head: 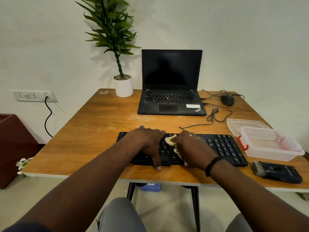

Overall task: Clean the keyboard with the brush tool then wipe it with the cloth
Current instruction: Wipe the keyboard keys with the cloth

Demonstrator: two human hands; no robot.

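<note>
brushing looks done, we judge: brush (276, 171) lies on the near right of the table (93, 124). our right hand (192, 148) clutches the cloth (170, 141) against the keyboard (224, 146) mid-board, our left hand (148, 141) spread flat, steadying it. right-side keys look unwiped.

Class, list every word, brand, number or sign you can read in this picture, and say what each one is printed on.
"ThinkPad": on the laptop palm rest, right corner.
"Alt": on a key of the keyboard, near the front edge.
"J", "K", "M": on keyboard keys between the hands.
White sticker on the laptop: too blurred to read.
Brush tool: its print is too small to read.
</note>
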